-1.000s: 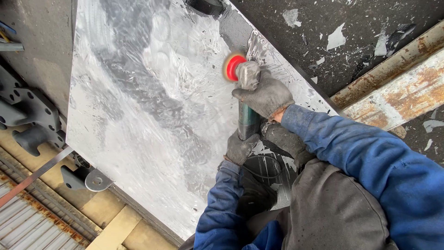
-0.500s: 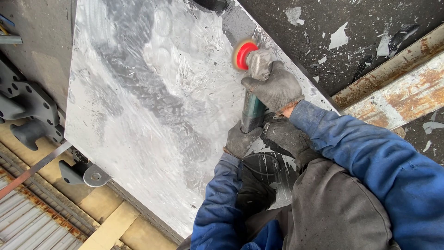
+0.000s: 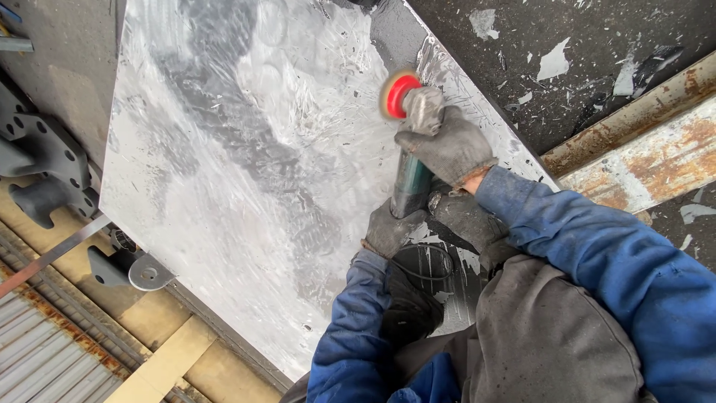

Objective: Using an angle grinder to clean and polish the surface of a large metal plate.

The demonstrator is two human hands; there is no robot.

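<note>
Tool: angle grinder (image 3: 411,175), dark green body, grey head, red disc (image 3: 398,95) at far end.
Tool location: over upper right part of large bright metal plate (image 3: 224,172), near plate's right edge.
Long axis: running from near end by torso to disc end, away from body, nearly straight up in head view.
Disc contact: set against plate surface; exact contact patch blurred.
Right hand (image 3: 446,145): grey glove, clenched over grinder head just behind disc; nearer to disc.
Left hand (image 3: 391,227): grey glove, wrapped around rear of grinder body, nearer to torso.
Cord (image 3: 429,261): black, looping below left hand.
Surroundings: rusty beam (image 3: 634,149) to right; grey bracket (image 3: 45,160) to left.
</note>
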